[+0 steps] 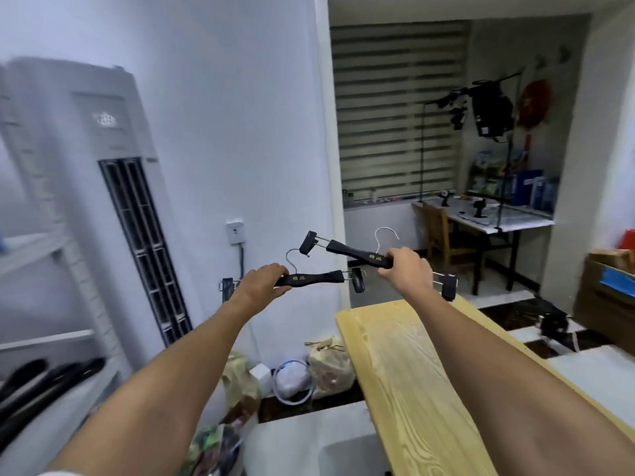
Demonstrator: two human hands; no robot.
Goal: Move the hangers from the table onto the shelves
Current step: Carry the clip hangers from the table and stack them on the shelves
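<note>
Hanger one gripped, left hand | hanger two gripped, right hand | bars part-hidden

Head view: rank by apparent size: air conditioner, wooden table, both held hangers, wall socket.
1. Air conditioner
2. Wooden table, though it is nearer the camera and cut off by the frame, so this is unsure
3. Left-hand hanger and right-hand hanger: alike, not ranked
4. Wall socket

One head-worn camera looks forward and slightly down, close over both outstretched forearms and the table's end
</note>
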